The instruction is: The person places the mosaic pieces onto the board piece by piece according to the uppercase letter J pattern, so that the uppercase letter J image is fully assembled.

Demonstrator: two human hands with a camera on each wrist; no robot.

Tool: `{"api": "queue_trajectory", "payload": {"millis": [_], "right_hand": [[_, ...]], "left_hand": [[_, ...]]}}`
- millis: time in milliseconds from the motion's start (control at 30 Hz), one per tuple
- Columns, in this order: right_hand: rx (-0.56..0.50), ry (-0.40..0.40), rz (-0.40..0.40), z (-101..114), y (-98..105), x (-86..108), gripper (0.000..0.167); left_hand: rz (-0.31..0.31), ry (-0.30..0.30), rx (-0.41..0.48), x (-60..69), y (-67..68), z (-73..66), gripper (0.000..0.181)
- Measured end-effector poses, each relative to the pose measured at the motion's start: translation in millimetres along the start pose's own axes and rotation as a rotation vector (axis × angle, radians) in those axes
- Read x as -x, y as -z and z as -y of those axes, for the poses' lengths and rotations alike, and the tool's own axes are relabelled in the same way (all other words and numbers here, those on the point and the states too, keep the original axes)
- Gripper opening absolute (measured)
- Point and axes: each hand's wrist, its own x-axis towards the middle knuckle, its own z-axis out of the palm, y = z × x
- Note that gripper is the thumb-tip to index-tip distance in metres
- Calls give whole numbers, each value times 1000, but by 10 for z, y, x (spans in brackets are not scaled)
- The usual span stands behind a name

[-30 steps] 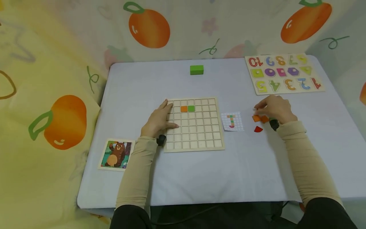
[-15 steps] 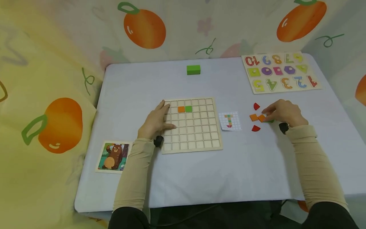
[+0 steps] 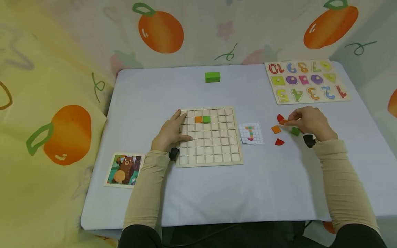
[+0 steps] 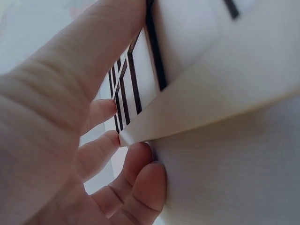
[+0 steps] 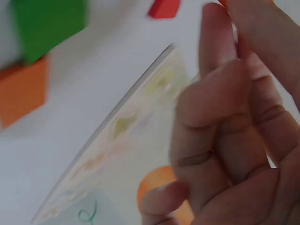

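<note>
A wooden grid board (image 3: 208, 150) lies mid-table, with an orange square tile (image 3: 198, 119) and a green square tile (image 3: 206, 119) side by side in its upper cells. My left hand (image 3: 169, 132) rests spread on its left edge, thumb over the cells; in the left wrist view some fingertips (image 4: 150, 185) touch the table beside the rim. Between thumb and fingers my right hand (image 3: 311, 122) pinches another orange square tile (image 3: 283, 122). Around it lie two red quarter-round pieces (image 3: 279, 142), a loose orange tile (image 3: 276, 129) and a green tile (image 3: 295, 131); another orange piece is partly hidden under the hand.
A pattern card (image 3: 257, 132) lies right of the board. The number-and-shape puzzle (image 3: 313, 82) sits at the far right, a green block (image 3: 212, 77) at the back. A bear picture puzzle (image 3: 124, 169) lies by the left forearm, partly covered by the sleeve.
My right hand first moved right, uncovering a red piece, then took up an orange tile from the pile. More of the green tile shows now. The left hand has stayed on the board.
</note>
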Motion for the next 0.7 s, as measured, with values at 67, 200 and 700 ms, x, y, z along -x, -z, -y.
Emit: {"api": "queue_trajectory", "payload": {"millis": [67,200,700], "right_hand": [[-18,67,-61,118,-37,-63,30],[-42,182,-107,456,-149,-226,28],[-76,279,92,1725,-762,-775,23]], "left_hand": [[-3,2,-4,2,-1,5,106],[-3,1,-17,0,-8,8,106],[-18,-1,-21,0,-15,17,106]]}}
